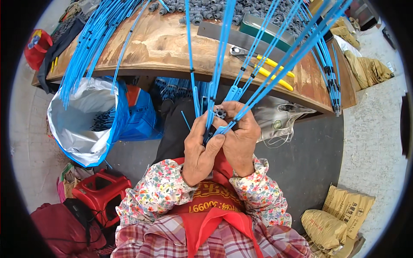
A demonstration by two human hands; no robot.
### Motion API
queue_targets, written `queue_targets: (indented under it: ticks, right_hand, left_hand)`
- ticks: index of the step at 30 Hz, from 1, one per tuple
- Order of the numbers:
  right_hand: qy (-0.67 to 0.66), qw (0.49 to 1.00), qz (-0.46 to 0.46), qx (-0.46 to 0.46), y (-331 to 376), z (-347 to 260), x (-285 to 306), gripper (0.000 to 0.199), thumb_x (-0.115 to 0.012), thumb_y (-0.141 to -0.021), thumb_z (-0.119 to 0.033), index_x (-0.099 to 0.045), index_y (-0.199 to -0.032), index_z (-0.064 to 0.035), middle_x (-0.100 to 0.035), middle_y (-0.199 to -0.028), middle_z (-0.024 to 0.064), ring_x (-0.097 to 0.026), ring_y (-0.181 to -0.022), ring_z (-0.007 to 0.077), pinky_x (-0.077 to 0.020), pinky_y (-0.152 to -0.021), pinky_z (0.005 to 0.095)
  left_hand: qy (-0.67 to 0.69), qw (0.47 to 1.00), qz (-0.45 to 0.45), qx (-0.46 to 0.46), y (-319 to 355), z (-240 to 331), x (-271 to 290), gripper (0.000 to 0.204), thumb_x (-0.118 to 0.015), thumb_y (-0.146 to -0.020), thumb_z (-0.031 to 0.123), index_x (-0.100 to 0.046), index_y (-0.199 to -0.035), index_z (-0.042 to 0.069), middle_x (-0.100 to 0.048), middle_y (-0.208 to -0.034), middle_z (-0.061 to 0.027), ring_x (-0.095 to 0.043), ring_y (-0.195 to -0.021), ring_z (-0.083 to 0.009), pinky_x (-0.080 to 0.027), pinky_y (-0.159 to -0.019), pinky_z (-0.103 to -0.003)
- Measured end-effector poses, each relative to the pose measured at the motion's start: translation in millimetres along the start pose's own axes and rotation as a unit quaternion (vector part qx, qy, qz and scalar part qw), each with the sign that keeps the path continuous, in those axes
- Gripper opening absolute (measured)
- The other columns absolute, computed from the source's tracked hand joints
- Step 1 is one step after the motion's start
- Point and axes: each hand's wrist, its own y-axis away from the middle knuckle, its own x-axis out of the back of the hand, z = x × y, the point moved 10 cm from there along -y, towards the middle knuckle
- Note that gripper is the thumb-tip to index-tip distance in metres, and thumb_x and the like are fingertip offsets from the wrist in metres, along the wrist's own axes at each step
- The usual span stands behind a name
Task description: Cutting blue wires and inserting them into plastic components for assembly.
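Blue slim plastic strips (pixel 222 51), dark notched fitting (pixel 220 113) | left hand (pixel 199 149), right hand (pixel 242 138) together, pinching strips | seemingly partway, other strips (pixel 97 39) unheld

We get bright, fairly even light, apparently from above, whitening the floor (pixel 374 124) at right and glossing the white bag lining (pixel 75 122). Shadow pools beneath the wooden table (pixel 172 51), whose edge our fisheye bows (black swallows every corner).

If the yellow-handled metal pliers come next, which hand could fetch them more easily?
Probably the right hand: the yellow-handled metal pliers lie ahead on its side, nearer it than the left hand. Both grip thin blue plastic rods, though.
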Motion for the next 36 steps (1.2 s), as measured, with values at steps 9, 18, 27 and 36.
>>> queue_targets:
  ticks: [9,18,27,36]
  right_hand:
    - [-0.142,0.986,-0.092,0.002,26.4,-13.7,-22.6,0.059,-0.059,-0.089,-0.027,-0.033,-0.132,0.0052,-0.048,-0.125,0.0216,-0.050,-0.114,0.0246,-0.0413,-0.095,0.0341]
    - [-0.069,0.980,-0.182,-0.033,34.0,-33.6,-28.6,0.043,-0.059,-0.089,-0.013,-0.044,-0.125,0.0055,-0.058,-0.115,0.0162,-0.059,-0.101,0.0189,-0.0465,-0.088,0.0307]
    - [-0.029,0.990,-0.139,-0.027,-2.1,-10.5,23.9,0.014,-0.059,-0.088,-0.001,-0.062,-0.099,0.0057,-0.065,-0.086,0.0075,-0.061,-0.075,0.0089,-0.0491,-0.068,0.0209]
    - [-0.008,0.990,-0.142,-0.006,13.4,-27.2,31.7,0.012,-0.058,-0.087,0.002,-0.064,-0.096,0.0060,-0.066,-0.084,0.0084,-0.062,-0.072,0.0118,-0.0504,-0.064,0.0223]
  left_hand:
    - [0.087,0.992,0.089,-0.024,-6.0,9.1,0.5,0.032,-0.060,-0.089,0.023,-0.051,-0.107,-0.002,-0.052,-0.094,-0.0062,-0.050,-0.081,-0.0129,-0.043,-0.072,-0.027]
    - [0.086,0.991,0.105,0.020,-22.5,-15.1,36.7,0.017,-0.058,-0.090,0.014,-0.054,-0.097,-0.002,-0.054,-0.070,0.0019,-0.047,-0.058,-0.0047,-0.038,-0.052,-0.021]
    - [0.045,0.996,-0.073,-0.004,-30.1,0.8,15.4,0.014,-0.061,-0.083,0.011,-0.058,-0.086,-0.003,-0.054,-0.064,0.0007,-0.047,-0.054,-0.0046,-0.036,-0.050,-0.021]
    - [0.025,0.982,-0.164,-0.094,-28.1,11.3,-8.0,0.016,-0.061,-0.071,0.011,-0.058,-0.077,-0.004,-0.054,-0.063,-0.0081,-0.051,-0.052,-0.0163,-0.040,-0.051,-0.029]
